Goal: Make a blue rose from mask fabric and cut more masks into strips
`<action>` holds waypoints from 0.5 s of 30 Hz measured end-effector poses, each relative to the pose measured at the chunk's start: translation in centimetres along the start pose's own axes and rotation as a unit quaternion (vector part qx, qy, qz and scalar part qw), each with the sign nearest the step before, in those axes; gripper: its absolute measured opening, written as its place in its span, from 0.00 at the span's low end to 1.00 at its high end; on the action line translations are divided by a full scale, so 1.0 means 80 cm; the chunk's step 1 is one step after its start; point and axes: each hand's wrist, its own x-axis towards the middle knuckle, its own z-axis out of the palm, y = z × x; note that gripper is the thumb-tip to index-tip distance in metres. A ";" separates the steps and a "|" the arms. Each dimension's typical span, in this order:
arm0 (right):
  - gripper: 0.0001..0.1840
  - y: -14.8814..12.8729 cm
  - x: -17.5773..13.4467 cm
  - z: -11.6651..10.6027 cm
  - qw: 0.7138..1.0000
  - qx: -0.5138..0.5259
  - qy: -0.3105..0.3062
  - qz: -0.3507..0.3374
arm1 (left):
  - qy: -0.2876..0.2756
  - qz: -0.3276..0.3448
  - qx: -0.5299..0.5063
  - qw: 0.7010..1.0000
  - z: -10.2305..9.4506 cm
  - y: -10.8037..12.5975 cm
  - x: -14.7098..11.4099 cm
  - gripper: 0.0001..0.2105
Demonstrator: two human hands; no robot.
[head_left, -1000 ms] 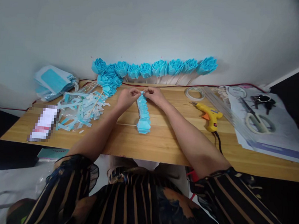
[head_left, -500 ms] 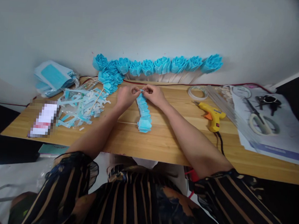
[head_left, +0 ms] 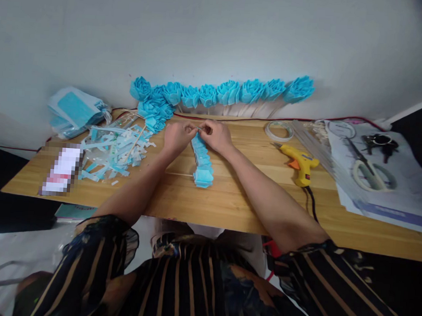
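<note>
My left hand [head_left: 178, 137] and my right hand [head_left: 216, 136] meet at the middle of the table, fingertips almost touching. Both pinch a small blue fabric petal, seen only as a thin edge between the fingers. Just below them, a row of overlapping blue fabric petals [head_left: 202, 160] runs toward the front of the table. A thin stick [head_left: 179, 174] lies left of the row's near end.
Blue fabric flowers [head_left: 252, 91] on sticks lean along the wall. Fabric scraps [head_left: 119, 151], face masks [head_left: 77, 108] and a phone [head_left: 62, 169] lie left. Right are a tape roll [head_left: 279, 131], a yellow glue gun [head_left: 299, 164], scissors [head_left: 371, 174], keys [head_left: 380, 143] and paper [head_left: 407, 191].
My fingertips have shifted slightly around the petal, and less of its blue shows between them. The row of petals and the other things stay in place.
</note>
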 end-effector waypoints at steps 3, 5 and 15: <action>0.03 -0.002 -0.001 0.001 1.000 -0.005 0.000 -0.002 | 0.002 0.000 -0.001 1.000 0.001 -0.001 0.000 0.08; 0.03 -0.004 -0.001 0.001 1.000 -0.007 -0.001 -0.001 | 0.002 0.000 -0.001 1.000 0.001 -0.001 0.000 0.08; 0.03 -0.002 -0.001 0.002 1.000 0.014 0.006 0.006 | -0.015 -0.002 -0.008 1.000 0.002 -0.001 0.000 0.10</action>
